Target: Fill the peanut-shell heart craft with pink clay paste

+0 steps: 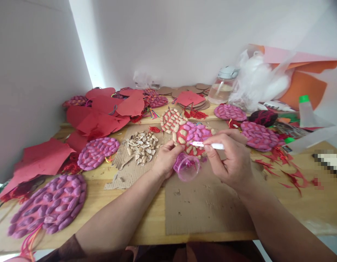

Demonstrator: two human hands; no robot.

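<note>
The left hand [168, 159] gripped the near-left edge of a red peanut-covered disc [196, 134], found just beyond the pink-stained cup [188, 169]. The right hand [229, 158] pinched a white marker [217, 146], its tip at the disc's partly pink peanuts [190, 135]. Split shells [142, 147] lay left of the cup; a lidded jar [220, 91] stood well beyond it, rightward.

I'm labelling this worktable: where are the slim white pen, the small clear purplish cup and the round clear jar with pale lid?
Slim white pen [199, 144]: head view, on its barrel.
Small clear purplish cup [188, 176]: head view, inner wall.
Round clear jar [219, 96]: head view, front of its body.
</note>
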